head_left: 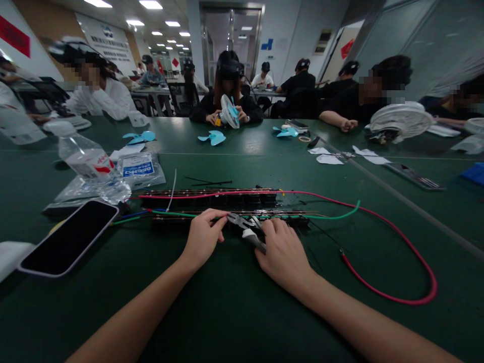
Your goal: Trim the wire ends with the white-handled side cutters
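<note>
My right hand (286, 250) is closed around the handles of a pair of pliers (249, 231), whose jaws point left. The fingers of my left hand (205, 236) are pinched together right at the jaw tips, over the near black strip (170, 222); what they hold is too small to make out. A green wire (342, 214) runs along this strip and sticks out to the right. Behind it lies a second black strip (245, 198) with a red wire (418, 248) along it, which loops round to the right. A white cable tie (173, 189) stands up near the left end.
On the left are a phone (71, 239), a plastic bottle (88, 159) and a plastic bag (141, 169). Blue fan blades (212, 137) lie further back. Across the table a person (227, 85) handles a small fan. At right lies a tool case (414, 176).
</note>
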Available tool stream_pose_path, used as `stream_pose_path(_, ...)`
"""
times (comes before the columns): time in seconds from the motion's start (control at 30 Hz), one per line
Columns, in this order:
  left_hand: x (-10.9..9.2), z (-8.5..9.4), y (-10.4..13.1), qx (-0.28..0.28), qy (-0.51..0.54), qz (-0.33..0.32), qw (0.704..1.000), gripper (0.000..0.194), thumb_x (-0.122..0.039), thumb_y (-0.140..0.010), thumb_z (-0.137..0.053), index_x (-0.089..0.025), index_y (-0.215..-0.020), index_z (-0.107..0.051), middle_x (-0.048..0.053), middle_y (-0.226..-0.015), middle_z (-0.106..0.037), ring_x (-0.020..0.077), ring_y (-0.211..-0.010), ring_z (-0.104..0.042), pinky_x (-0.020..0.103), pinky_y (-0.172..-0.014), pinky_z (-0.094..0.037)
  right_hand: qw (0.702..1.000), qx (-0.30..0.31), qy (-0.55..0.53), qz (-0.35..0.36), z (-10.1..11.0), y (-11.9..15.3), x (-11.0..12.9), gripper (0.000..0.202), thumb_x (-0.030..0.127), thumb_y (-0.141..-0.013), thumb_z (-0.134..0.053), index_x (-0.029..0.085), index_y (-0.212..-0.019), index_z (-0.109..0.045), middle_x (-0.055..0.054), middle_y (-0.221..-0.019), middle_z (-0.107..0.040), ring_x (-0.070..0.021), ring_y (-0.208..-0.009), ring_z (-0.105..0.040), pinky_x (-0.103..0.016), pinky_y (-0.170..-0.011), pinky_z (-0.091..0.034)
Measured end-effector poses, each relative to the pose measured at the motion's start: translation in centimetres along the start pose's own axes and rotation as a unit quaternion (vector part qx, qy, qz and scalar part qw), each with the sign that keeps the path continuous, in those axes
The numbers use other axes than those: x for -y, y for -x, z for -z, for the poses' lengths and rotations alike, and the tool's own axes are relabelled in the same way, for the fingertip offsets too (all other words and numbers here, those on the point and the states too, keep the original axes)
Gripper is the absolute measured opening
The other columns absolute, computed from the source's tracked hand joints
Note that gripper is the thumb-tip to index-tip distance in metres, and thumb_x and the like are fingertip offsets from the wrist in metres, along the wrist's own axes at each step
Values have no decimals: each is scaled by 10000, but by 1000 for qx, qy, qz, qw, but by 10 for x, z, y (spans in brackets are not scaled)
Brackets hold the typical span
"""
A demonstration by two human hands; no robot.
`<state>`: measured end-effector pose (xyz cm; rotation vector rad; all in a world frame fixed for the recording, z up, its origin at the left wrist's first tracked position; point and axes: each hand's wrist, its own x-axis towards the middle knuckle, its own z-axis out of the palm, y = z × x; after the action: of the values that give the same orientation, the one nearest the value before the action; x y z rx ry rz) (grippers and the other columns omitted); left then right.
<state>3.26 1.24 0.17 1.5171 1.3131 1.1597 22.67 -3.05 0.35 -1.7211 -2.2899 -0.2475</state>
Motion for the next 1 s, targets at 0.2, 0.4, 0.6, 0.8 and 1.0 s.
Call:
stream_pose_path(0.2, 1, 0, -1, -2, -5, -7, 1000, 159, -182, -834, -597, -135, -913, -726, 55, -870, -675, 42, -406, -529, 161, -371, -395, 1000, 8, -16, 7, 1, -3, -1, 254, 219, -731, -587, 202, -942, -448, -82, -913, -587, -233, -822, -556, -321, -684, -401)
stream_pose_path(0.4, 0, 0, 0, -1, -13, -3, 1000, 162, -190, -843, -596, -125, -923, -721, 47, -822, -671, 50, -412, -535, 165, -382, -404, 1000, 6, -17, 8, 3, -2, -1, 255, 213, -739, -582, 212, -957, -449, -59, -881, -608, -216, -800, -584, -287, -611, -369)
stream_pose_path(0.6, -1, 1, 1, 2, -6, -2, 1000, 165, -206, -837, -604, -129, -922, -724, 25, -721, -654, 68, -410, -533, 179, -387, -410, 1000, 0, -9, 7, 3, -1, 0, 237, 219, -744, -579, 212, -944, -452, -58, -869, -620, -213, -785, -597, -282, -595, -358)
stream_pose_path(0.8, 0, 2, 1, 5, -3, -4, 1000, 176, -221, -839, -604, -137, -934, -726, 20, -701, -646, 78, -420, -544, 186, -393, -422, 1000, -20, -8, 18, 2, 0, -1, 202, 223, -758, -556, 215, -929, -449, -57, -849, -619, -213, -770, -598, -285, -592, -359)
stream_pose_path(1.0, 1, 1, 0, 4, -3, -6, 1000, 185, -229, -838, -603, -135, -940, -726, 39, -774, -666, 70, -418, -542, 183, -380, -412, 1000, -9, -9, 12, 2, 0, 0, 224, 210, -750, -570, 217, -938, -449, -51, -851, -611, -210, -778, -591, -282, -590, -357)
